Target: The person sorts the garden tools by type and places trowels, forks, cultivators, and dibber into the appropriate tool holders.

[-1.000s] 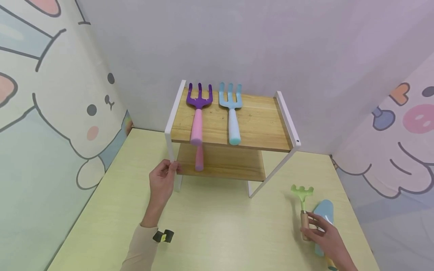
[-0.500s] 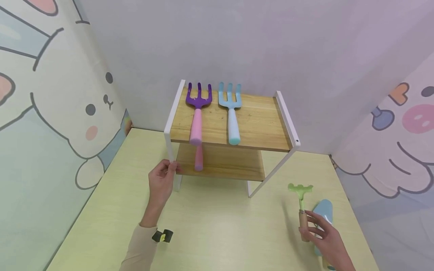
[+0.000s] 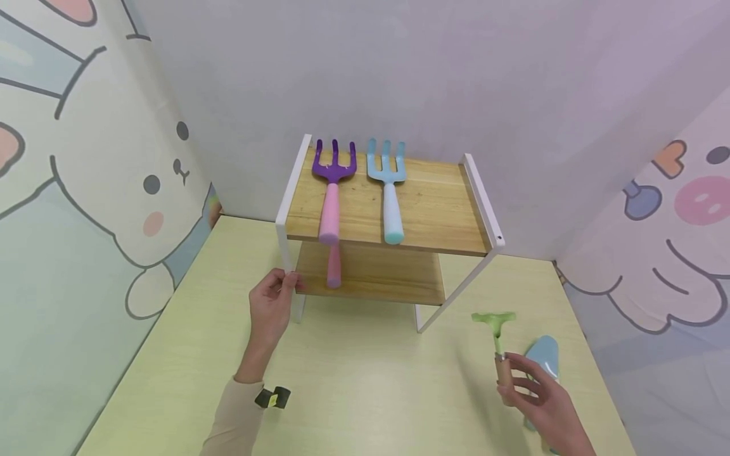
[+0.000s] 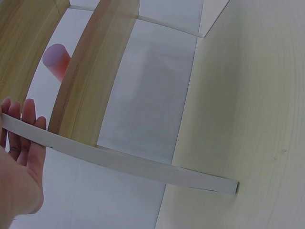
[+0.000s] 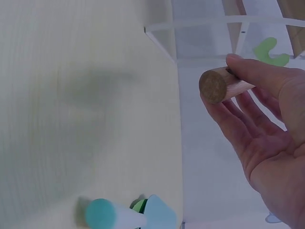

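Observation:
My right hand [image 3: 544,396] pinches the wooden handle of a small green hand rake [image 3: 495,326], raised over the table with its head pointing away and upward. In the right wrist view, thumb and fingers hold the round wooden handle [image 5: 224,86], while only part of the green head shows behind them. My left hand [image 3: 272,308] grips the left front post of a two-tier shelf rack [image 3: 433,218]; the left wrist view has the fingers around its white post [image 4: 119,162]. On the top shelf lie a purple hand fork [image 3: 332,202] with a pink handle and a light blue hand fork [image 3: 391,202].
A pink handle [image 3: 334,266] juts from the lower shelf, its head hidden. A light blue trowel [image 3: 544,354] lies on the table beneath my right hand, partly covered; something green [image 5: 139,205] shows beside it. Walls with cartoon animals enclose the table.
My right hand has lifted the green rake off the table area by the trowel and moved slightly left, tilting its head upward. My left hand stays on the post.

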### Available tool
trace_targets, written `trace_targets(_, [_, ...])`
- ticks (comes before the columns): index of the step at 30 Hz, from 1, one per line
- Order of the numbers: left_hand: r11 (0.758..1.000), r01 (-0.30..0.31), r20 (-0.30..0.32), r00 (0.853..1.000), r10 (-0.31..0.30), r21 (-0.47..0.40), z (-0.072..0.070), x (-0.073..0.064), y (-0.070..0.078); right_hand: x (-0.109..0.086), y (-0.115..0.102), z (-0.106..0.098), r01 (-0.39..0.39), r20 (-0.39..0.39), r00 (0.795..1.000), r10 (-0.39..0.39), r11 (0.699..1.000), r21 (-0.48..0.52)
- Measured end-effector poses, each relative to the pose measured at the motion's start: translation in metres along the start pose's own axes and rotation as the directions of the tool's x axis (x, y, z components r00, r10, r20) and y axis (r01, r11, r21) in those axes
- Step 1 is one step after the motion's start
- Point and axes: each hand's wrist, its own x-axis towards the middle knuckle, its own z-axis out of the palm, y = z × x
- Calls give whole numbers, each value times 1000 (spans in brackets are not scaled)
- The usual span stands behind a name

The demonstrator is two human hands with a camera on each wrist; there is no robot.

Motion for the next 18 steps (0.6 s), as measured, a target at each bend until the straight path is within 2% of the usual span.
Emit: trace_targets(18, [1000,3,-5,1000,-3,6,1,0,1,-3,-38,3,73,33,997,-69,989,-128])
